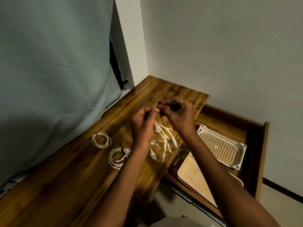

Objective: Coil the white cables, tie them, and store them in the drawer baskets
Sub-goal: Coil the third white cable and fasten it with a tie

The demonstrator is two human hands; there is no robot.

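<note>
My left hand point(143, 124) grips the top of a coiled white cable point(161, 141) whose loops and plugs hang over the wooden desk point(65, 185). My right hand point(179, 114) pinches a thin black tie point(159, 106) just above that bundle; the tie's tail runs down between both hands. Two tied white coils lie on the desk: one point(101, 140) further left, one point(118, 157) partly behind my left forearm. The drawer point(255, 154) is pulled out on the right, with a white mesh basket point(220, 147) at its back and a second basket point(193, 177) in front, partly hidden by my right arm.
A grey-blue curtain point(54, 79) hangs along the desk's left side. A white wall point(229, 54) stands behind the desk and drawer. Pale floor point(165, 208) shows below the desk's front edge.
</note>
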